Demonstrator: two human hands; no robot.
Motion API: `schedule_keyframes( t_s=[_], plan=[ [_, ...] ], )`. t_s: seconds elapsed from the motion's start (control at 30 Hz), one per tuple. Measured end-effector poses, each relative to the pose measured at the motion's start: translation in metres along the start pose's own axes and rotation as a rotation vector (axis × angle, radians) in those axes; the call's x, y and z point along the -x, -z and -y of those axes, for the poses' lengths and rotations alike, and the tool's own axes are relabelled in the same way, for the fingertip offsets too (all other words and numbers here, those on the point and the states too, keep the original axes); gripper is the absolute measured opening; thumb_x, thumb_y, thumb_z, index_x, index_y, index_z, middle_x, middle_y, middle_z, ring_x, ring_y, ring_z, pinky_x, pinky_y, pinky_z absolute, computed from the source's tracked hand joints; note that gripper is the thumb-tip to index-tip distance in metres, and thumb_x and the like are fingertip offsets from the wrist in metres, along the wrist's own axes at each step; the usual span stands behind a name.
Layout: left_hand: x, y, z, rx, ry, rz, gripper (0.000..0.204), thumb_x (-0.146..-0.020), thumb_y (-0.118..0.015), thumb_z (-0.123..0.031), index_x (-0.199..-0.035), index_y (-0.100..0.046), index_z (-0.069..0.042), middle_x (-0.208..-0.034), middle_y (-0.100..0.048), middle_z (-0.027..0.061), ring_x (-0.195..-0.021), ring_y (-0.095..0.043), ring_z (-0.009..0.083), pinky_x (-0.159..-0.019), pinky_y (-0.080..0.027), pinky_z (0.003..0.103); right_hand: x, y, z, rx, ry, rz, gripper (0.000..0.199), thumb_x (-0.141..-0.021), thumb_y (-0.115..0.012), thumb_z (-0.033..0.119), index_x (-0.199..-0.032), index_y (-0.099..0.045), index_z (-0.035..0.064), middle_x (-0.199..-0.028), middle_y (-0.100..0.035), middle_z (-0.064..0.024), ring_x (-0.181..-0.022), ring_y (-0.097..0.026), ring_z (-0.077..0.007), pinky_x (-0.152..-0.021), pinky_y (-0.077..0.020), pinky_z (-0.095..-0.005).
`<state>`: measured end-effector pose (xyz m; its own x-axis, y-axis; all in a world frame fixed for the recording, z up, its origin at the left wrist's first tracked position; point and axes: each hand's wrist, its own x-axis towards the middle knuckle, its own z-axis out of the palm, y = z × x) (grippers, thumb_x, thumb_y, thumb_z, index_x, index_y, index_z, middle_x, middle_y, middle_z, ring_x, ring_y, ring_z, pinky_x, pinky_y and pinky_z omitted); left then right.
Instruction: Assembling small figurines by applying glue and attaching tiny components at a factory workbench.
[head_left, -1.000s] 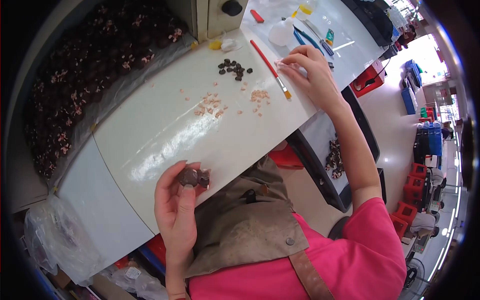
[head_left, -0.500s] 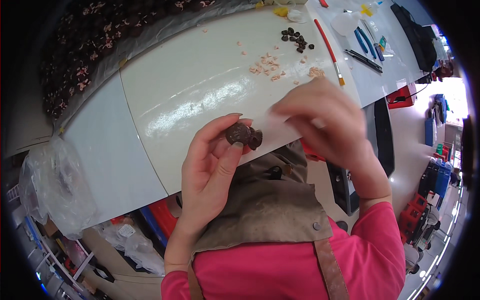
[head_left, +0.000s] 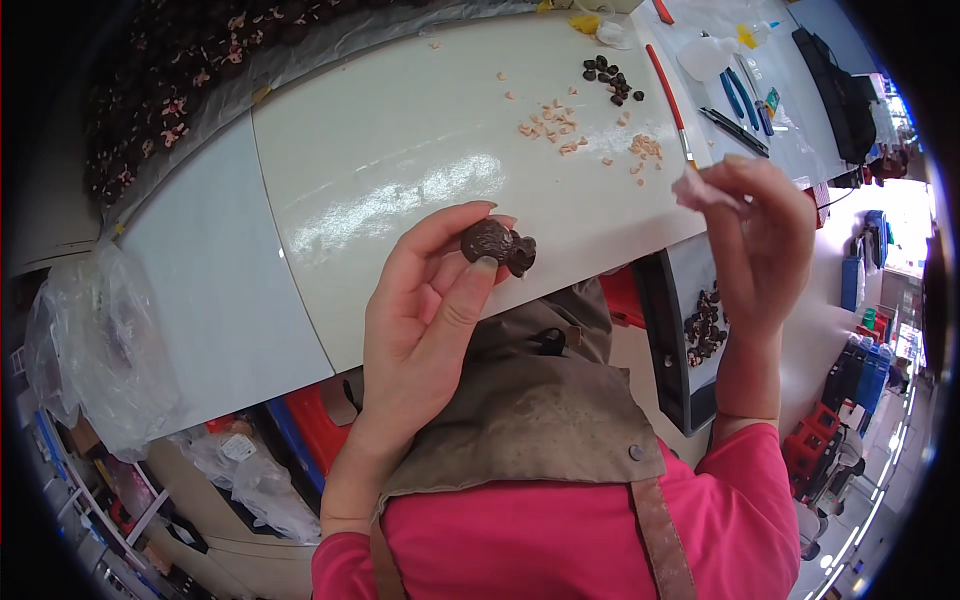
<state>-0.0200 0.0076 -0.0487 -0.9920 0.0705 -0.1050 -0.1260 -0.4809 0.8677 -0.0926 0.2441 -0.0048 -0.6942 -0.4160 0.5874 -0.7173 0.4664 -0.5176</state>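
Note:
Between the thumb and fingers of my left hand (head_left: 430,300) is a small dark brown figure (head_left: 490,242), with a large round part and a smaller knobbly part at its right. It is held above the front edge of the white worktable (head_left: 400,130). Away to the right, my right hand (head_left: 760,235) is raised near the table's right end. Its thumb and fingers pinch a pale pink, crumpled-looking piece (head_left: 708,192), too blurred to tell its kind. Small peach-coloured pieces (head_left: 548,124) lie scattered on the table, with a second cluster (head_left: 645,150) beside them. Behind are several small dark brown pieces (head_left: 612,78).
A red-handled brush (head_left: 664,85) lies at the right, near blue-handled pliers (head_left: 738,95) and black tweezers (head_left: 733,130). A dark-rimmed tray (head_left: 672,370) with brown pieces is below the table edge. Many dark figures (head_left: 170,110) fill the far left. A plastic bag (head_left: 105,350) hangs left.
My right hand has swung right, and the pale pink piece now shows in its fingers. The left hand still holds the brown figure, slightly turned. The tray has come into fuller view.

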Motion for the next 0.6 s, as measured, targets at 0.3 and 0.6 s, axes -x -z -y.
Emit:
schedule_keyframes(
  t_s=[0.3, 0.6],
  plan=[
    [0.002, -0.006, 0.001, -0.026, -0.028, -0.011, 0.035, -0.096, -0.051, -0.005, -0.13, -0.044, 0.001, -0.119, -0.056, 0.0094, -0.109, -0.056, 0.0148, -0.096, -0.043, 0.028, -0.008, 0.01, 0.0, -0.002, -0.156, 0.021, 0.019, -0.086, -0.056, -0.009, -0.104, -0.059, -0.0038, -0.099, -0.061, -0.012, -0.085, -0.062, -0.0188, -0.075, -0.0511, -0.0289],
    [0.003, -0.005, -0.006, 0.028, 0.0, -0.053, 0.035, -0.096, -0.05, -0.003, -0.13, -0.044, 0.001, -0.117, -0.057, 0.0093, -0.109, -0.056, 0.0142, -0.096, -0.044, 0.027, -0.023, -0.017, 0.02, 0.034, 0.181, 0.346, 0.022, -0.073, -0.067, -0.007, -0.093, -0.067, 0.0032, -0.089, -0.066, -0.0076, -0.077, -0.061, -0.0213, -0.067, -0.049, -0.0298]
  ],
)
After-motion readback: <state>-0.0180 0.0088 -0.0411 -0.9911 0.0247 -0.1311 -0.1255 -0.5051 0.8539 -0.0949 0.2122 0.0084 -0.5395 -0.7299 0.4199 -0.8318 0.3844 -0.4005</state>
